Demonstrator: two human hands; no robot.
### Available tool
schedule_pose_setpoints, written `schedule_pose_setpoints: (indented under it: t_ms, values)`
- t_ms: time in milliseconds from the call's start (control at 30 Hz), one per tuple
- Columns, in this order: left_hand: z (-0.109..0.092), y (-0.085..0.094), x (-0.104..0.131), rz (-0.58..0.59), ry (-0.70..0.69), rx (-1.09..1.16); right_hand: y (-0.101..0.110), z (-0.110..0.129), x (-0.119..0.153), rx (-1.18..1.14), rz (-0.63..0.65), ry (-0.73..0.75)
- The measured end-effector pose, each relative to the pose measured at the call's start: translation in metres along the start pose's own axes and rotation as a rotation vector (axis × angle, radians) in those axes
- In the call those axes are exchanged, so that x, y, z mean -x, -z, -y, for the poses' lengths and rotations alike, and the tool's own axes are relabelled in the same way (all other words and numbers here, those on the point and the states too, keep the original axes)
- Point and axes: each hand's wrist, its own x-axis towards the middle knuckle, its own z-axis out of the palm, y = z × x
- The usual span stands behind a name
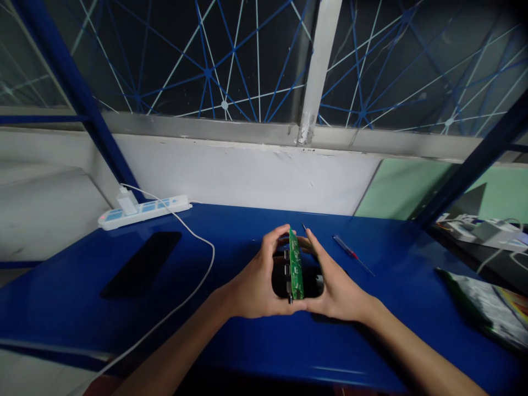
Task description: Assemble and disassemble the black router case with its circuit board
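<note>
A green circuit board (296, 267) is held edge-up above the blue table, with metal port sockets showing along its left face. My left hand (259, 278) grips it, fingers at the far top end and thumb at the near lower end. My right hand (336, 283) curves around the other side; its thumb meets the board's near end and some fingers reach behind the board. Below and behind my hands lies a dark object, mostly hidden. Right of my right hand rests a thin screwdriver (346, 247) with a clear and red handle.
A black phone-like slab (142, 264) lies on the blue table (239, 352) at left. A white power strip (144, 212) with a plug stands behind it, its white cable (212, 256) looping forward. A shiny packet (487, 302) and white devices (490, 231) sit at right.
</note>
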Motion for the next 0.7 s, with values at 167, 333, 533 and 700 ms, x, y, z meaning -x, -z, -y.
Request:
schedule_pose_setpoints:
  t_ms: [167,333,533,700]
  values:
    - [0.017,0.004,0.004,-0.139,0.016,0.043,-0.002,-0.006,0.0,0.035,-0.085,-0.065]
    - [0.044,0.011,0.009,-0.238,0.028,-0.091,-0.001,-0.013,-0.001,0.095,-0.117,-0.094]
    - [0.051,0.016,0.013,-0.182,-0.026,-0.329,-0.001,-0.016,-0.002,0.111,-0.066,-0.11]
    - [0.045,0.016,0.014,-0.152,-0.052,-0.42,0.001,-0.015,-0.003,0.113,-0.057,-0.084]
